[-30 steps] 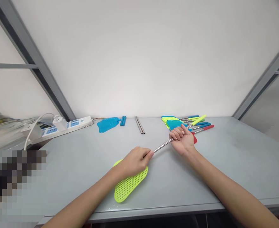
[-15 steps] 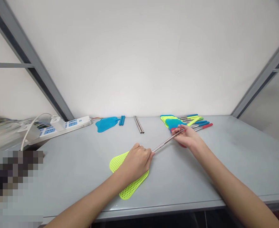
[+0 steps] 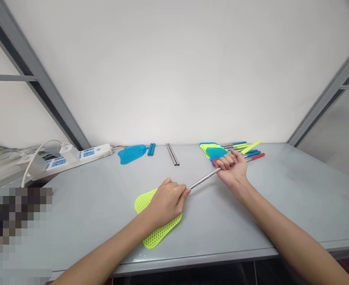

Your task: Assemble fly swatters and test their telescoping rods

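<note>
A yellow-green fly swatter with a perforated head lies slanted near the front of the table. My left hand is closed around the swatter's neck, covering part of the head. From it a thin metal rod runs up to the right. My right hand is wrapped round the rod's far end, palm up. A yellow-green handle sticks out beyond this hand, in line with the rod; my fingers hide where the two meet.
Behind my right hand lies a pile of fly swatters in blue, yellow-green and red. Along the back are metal tubes, two blue handles and a blue swatter head. A power strip with plugs sits at left.
My right hand has turned and its fingers have closed over the rod's end, which showed before. The yellow-green handle now extends further up to the right. My left hand keeps its grip.
</note>
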Motion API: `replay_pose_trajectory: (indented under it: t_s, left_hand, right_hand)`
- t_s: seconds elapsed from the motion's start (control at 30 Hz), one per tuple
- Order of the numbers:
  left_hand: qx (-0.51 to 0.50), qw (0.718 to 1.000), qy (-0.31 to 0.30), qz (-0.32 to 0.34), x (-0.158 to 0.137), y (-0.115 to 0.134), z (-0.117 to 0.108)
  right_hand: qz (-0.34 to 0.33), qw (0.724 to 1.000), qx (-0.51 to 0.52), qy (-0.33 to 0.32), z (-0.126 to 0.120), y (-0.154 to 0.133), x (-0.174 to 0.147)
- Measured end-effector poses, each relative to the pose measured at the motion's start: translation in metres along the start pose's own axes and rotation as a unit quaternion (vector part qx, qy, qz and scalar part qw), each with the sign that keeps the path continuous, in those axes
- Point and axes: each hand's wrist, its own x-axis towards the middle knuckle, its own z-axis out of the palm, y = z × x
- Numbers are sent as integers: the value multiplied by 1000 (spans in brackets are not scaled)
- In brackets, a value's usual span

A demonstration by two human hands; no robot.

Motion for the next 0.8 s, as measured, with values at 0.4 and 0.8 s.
replay_pose_trajectory:
  t_s: [0.4, 0.8]
  left_hand:
    - [-103, 993, -28, -50, 2, 1, -1]
    - [19, 999, 32, -34, 7, 6, 9]
  right_hand:
    - [55, 997, 32, -49, -3, 14, -8]
    - [115, 983, -71, 121, -1, 6, 7]
